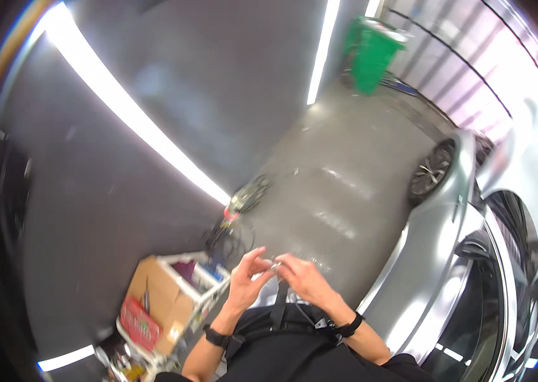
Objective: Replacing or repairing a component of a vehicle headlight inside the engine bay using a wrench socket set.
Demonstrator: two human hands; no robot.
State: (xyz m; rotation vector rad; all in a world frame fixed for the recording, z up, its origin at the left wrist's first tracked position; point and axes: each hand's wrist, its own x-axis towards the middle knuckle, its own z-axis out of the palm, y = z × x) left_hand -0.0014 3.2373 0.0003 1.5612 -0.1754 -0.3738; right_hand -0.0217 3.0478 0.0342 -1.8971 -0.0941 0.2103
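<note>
Between the fingertips of both hands sits a small pale part [275, 267], too blurred to identify. Left hand [248, 278] and right hand [304, 278] meet on it, equally near, above the garage floor [339, 191].

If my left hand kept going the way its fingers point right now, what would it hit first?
Most likely the right hand. The left hand has its fingers angled up and rightward, nearly meeting the right fingertips around a small pale item, too blurred to identify. Depth is unclear, but nothing else lies between.
</note>
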